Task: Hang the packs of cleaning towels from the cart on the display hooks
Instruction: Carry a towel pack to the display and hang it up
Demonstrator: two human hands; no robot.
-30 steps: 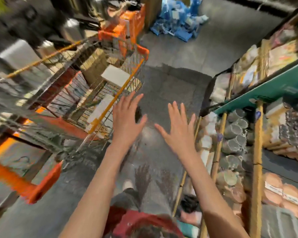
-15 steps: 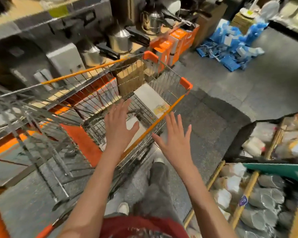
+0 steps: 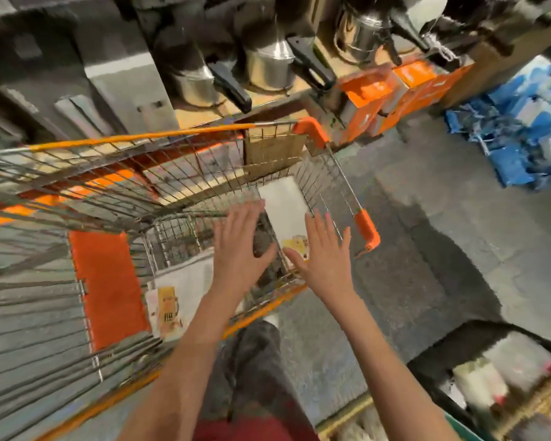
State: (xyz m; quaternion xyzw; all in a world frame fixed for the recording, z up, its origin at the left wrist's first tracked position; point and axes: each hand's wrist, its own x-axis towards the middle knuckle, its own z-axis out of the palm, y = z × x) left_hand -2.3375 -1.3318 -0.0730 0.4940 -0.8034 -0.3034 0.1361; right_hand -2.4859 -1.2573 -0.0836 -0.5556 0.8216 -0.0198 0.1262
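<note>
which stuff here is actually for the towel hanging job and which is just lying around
For the job:
- cart
- white towel pack in the cart
- second towel pack in the cart
- left hand and right hand, both open above the cart

Just lying about:
- metal pots on the shelf
- orange boxes
- blue packages on the floor

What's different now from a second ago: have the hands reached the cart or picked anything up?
The view swung from the shelf side onto the cart. Both hands moved over its basket: left hand and right hand now hover above the white pack. Nothing taken hold of. As before, both hands are open and empty, and the packs lie in the cart.
</note>
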